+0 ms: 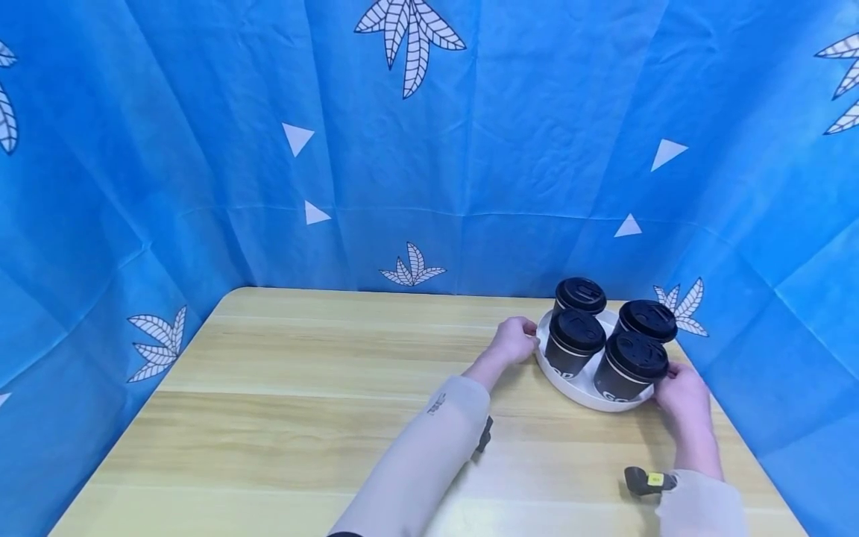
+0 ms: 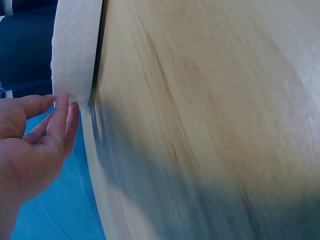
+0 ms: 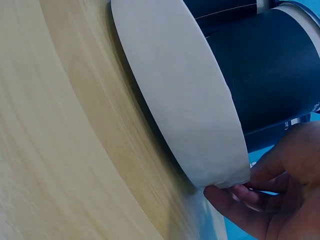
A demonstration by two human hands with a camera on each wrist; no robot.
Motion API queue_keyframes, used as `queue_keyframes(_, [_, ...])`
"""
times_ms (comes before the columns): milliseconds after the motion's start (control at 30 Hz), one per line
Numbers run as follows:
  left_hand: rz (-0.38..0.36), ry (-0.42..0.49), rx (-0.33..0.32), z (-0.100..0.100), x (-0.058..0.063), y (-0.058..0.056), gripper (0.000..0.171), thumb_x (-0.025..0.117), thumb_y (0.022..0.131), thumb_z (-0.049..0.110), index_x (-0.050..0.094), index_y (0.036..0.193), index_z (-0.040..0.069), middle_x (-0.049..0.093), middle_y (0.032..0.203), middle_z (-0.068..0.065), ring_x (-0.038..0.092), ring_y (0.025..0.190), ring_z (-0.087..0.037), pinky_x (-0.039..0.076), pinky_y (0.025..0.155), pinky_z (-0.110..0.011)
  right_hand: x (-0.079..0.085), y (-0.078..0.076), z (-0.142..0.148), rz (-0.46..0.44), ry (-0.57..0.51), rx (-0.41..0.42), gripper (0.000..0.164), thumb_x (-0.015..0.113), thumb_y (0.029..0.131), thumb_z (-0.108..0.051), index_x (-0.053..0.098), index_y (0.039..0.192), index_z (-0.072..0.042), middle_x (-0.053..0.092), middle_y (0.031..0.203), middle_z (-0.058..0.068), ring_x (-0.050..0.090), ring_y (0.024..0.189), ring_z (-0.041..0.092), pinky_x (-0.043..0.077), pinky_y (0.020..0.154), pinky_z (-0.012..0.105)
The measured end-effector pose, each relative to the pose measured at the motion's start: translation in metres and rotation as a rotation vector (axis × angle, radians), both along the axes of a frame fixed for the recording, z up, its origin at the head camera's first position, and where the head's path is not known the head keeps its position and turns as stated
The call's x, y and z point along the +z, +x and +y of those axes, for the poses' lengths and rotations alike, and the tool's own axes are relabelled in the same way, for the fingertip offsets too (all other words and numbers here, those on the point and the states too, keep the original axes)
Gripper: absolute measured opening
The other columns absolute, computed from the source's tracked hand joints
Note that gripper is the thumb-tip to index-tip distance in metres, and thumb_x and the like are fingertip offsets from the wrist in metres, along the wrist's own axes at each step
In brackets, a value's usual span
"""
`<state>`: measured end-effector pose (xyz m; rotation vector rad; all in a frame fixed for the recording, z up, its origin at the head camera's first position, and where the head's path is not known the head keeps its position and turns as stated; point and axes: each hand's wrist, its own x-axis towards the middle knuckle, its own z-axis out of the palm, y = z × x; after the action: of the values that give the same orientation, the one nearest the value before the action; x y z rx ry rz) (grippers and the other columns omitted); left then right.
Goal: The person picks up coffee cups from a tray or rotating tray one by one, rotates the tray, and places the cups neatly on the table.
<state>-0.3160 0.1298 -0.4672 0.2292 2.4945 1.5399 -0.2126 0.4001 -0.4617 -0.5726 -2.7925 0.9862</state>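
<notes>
A round white tray (image 1: 607,404) stands at the right rear of the table with several dark paper cups on it, all with black lids. Among them are the front-left cup (image 1: 567,359) and the front-right cup (image 1: 620,379), with pale lettering low on their sides. My left hand (image 1: 514,340) pinches the tray's left rim between thumb and fingers. At the opposite side, my right hand (image 1: 684,395) pinches the rim, fingertips at the lower edge of the tray wall (image 3: 175,90). In the left wrist view, a narrow shadow runs along the tray wall (image 2: 75,50).
The light wooden table (image 1: 322,388) has a rounded far-left corner. A blue curtain (image 1: 429,171) with white leaf and triangle prints hangs behind it and along both sides. The tray is near the table's back and right edges. Dark wrist devices sit at both sleeves.
</notes>
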Motion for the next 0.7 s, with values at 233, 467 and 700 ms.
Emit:
queue_keyframes(233, [0.008, -0.043, 0.003, -0.012, 0.002, -0.003, 0.027, 0.071, 0.094, 0.002, 0.072, 0.121, 0.0, 0.074, 0.109, -0.008, 0.067, 0.098, -0.017, 0.056, 0.087, -0.025, 0.0, -0.004, -0.011, 0.012, 0.026, 0.012, 0.05, 0.042, 0.099, -0.016, 0.052, 0.135, 0.018, 0.054, 0.134, 0.041, 0.05, 0.123, 0.059, 0.042, 0.105, 0.063])
queue_keyframes(467, [0.005, -0.077, 0.021, -0.045, 0.007, -0.009, 0.027, 0.071, 0.093, 0.001, 0.071, 0.119, -0.002, 0.072, 0.109, -0.01, 0.067, 0.097, -0.021, 0.056, 0.09, -0.031, -0.002, -0.015, -0.037, 0.017, 0.006, 0.087, 0.051, 0.04, 0.096, -0.011, 0.05, 0.137, 0.019, 0.056, 0.132, 0.041, 0.054, 0.12, 0.055, 0.045, 0.103, 0.062])
queue_keyframes(700, [-0.001, -0.078, 0.04, -0.088, 0.009, -0.012, 0.028, 0.07, 0.092, 0.001, 0.071, 0.119, -0.003, 0.072, 0.112, -0.013, 0.067, 0.101, -0.024, 0.056, 0.094, -0.035, -0.004, -0.029, -0.071, 0.025, -0.029, 0.167, 0.051, 0.04, 0.098, -0.011, 0.049, 0.14, 0.019, 0.056, 0.134, 0.04, 0.054, 0.125, 0.054, 0.044, 0.105, 0.06])
